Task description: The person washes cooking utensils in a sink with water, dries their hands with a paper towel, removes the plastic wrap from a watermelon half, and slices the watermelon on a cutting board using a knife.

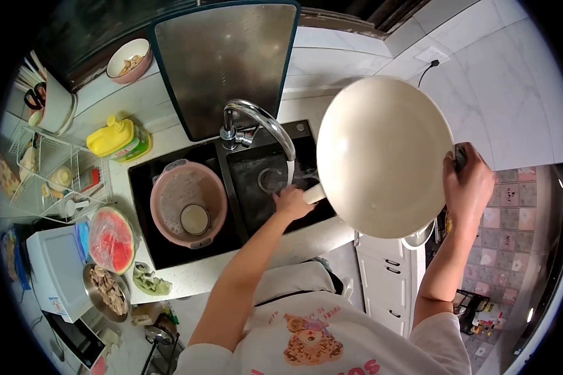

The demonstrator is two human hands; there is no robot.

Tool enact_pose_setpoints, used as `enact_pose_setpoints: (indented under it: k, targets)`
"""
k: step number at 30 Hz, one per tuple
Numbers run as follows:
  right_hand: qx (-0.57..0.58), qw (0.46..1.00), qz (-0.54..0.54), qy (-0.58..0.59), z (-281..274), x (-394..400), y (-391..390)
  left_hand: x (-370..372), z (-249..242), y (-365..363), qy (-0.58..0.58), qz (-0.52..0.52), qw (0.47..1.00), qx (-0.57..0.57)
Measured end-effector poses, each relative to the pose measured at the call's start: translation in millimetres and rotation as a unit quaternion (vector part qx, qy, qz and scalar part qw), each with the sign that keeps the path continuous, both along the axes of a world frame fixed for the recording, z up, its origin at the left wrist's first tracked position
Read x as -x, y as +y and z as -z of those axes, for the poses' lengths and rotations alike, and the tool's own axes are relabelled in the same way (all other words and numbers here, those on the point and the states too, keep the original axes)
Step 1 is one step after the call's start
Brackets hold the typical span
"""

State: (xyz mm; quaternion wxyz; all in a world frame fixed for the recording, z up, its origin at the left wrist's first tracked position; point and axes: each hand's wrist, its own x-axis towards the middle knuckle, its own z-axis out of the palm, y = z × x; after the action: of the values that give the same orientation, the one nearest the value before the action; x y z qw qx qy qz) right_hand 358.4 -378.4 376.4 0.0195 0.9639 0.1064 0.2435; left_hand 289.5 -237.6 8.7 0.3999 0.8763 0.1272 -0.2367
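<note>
A large cream pan [385, 156] is tilted up over the right edge of the sink, its pale inside facing me. My right hand [466, 181] grips the pan's far right rim at a dark piece. At the handle's end, low on the pan's left, is my left hand [293, 202]; its fingers reach beside the running water, and whether they close on the handle is unclear. Water falls from the chrome faucet [259, 112] into the right basin [250, 194]. In the left basin sits a pink tub [162, 234] with suds and a round cup [195, 219].
Behind the sink stands a cutting board [225, 62]. Left of it are a yellow soap bottle [120, 140], a pink bowl [129, 60] and a wire rack [75, 175]. Wrapped watermelon [112, 240] and a metal bowl of food [107, 292] lie at the counter's left.
</note>
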Motion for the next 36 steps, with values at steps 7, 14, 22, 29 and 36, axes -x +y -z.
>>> enact_pose_setpoints:
  k: [7, 14, 22, 29, 36]
  targets:
    - [-0.128, 0.954, 0.002, 0.272, 117, -43, -68, 99, -32, 128, -0.052, 0.019, 0.998, -0.037]
    - [-0.240, 0.863, -0.100, 0.432, 336, -43, -52, 197, -62, 139, 0.014, -0.064, 0.969, -0.238]
    - [-0.271, 0.870, -0.085, 0.403, 428, -18, -19, 245, -49, 103, 0.013, -0.126, 0.948, -0.291]
    - [-0.186, 0.933, -0.235, 0.198, 397, 38, 38, 256, -59, 94, 0.045, -0.140, 0.950, -0.274]
    - [0.077, 0.879, -0.272, 0.383, 432, 65, 46, 247, -78, 90, 0.079, -0.129, 0.949, -0.276]
